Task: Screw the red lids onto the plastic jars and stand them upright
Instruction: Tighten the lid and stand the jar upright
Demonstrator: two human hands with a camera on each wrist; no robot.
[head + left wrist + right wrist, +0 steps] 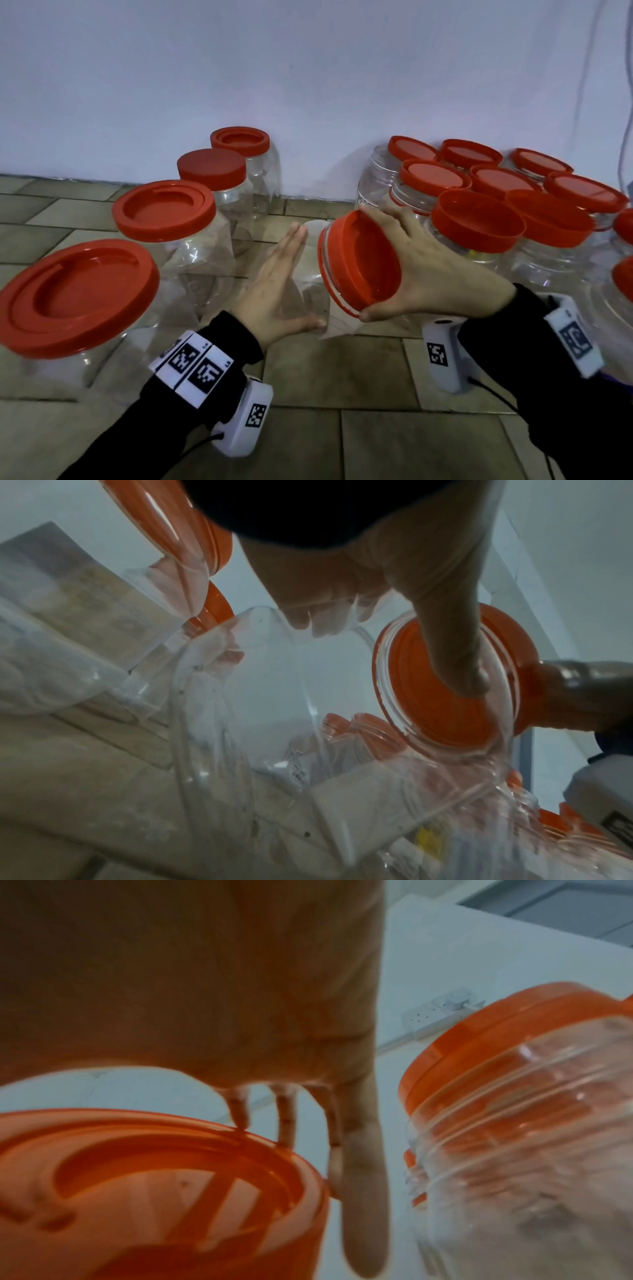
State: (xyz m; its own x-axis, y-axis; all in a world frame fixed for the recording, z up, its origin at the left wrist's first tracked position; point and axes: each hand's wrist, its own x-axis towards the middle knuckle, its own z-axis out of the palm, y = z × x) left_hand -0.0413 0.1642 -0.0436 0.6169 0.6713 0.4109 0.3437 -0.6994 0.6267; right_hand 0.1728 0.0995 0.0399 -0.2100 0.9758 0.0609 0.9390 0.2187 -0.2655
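A clear plastic jar [308, 274] is held tilted on its side above the tiled floor, mouth toward the right. My left hand [279, 281] lies flat against its side, fingers straight, thumb under the jar. My right hand [424, 270] grips the red lid [363, 260] sitting on the jar's mouth, thumb at the bottom rim and fingers over the top. In the left wrist view the left thumb [455, 647] presses the jar [274, 696] in front of the lid [445, 696]. In the right wrist view the fingers [363, 1177] hook the lid's rim [154, 1191].
A row of lidded jars [75, 294] stands upright on the left, running back to the white wall [308, 85]. Several more lidded jars [479, 226] crowd the right, one close to my right hand [531, 1123]. Bare floor tiles [342, 394] lie in front.
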